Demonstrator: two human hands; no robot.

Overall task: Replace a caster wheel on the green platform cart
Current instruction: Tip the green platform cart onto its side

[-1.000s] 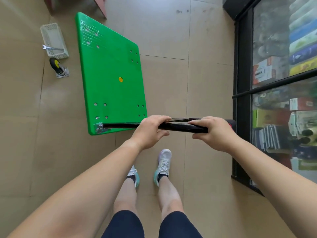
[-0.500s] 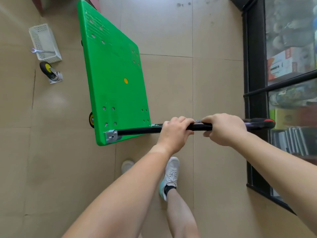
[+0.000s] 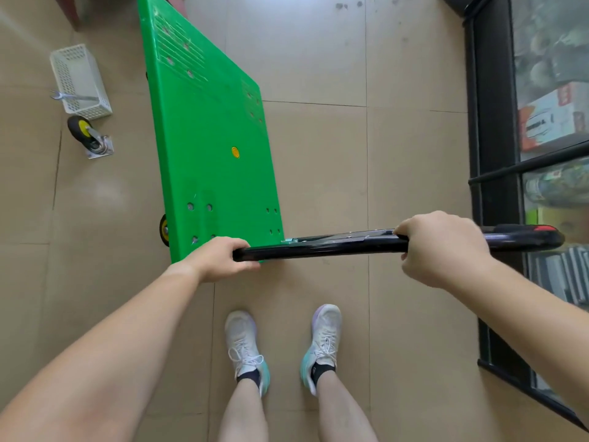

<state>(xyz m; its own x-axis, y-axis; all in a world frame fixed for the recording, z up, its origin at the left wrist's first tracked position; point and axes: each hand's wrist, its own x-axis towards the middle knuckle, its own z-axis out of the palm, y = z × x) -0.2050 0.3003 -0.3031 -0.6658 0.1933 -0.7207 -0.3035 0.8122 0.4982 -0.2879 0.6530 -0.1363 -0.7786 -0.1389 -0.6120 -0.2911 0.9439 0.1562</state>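
Observation:
The green platform cart point(image 3: 207, 148) stands tipped on its side on the tiled floor, its flat deck facing me. Its black handle bar point(image 3: 334, 245) sticks out to the right from the near corner. My left hand point(image 3: 220, 260) grips the handle near the hinge at the deck. My right hand point(image 3: 443, 247) grips the bar farther right, short of its red-marked end. One yellow-hubbed wheel point(image 3: 164, 230) peeks out behind the deck's lower left edge. A loose caster wheel point(image 3: 87, 134) with a steel mounting plate lies on the floor to the left.
A white perforated basket point(image 3: 79, 79) lies left of the cart with a wrench point(image 3: 68, 96) across it. A black-framed glass display case point(image 3: 490, 173) with boxed goods lines the right side. My feet in white shoes point(image 3: 283, 346) stand just behind the handle.
My left hand has slid left along the handle to the hinge end and my right hand has moved right. The cart has tipped a little more and both my feet are planted again.

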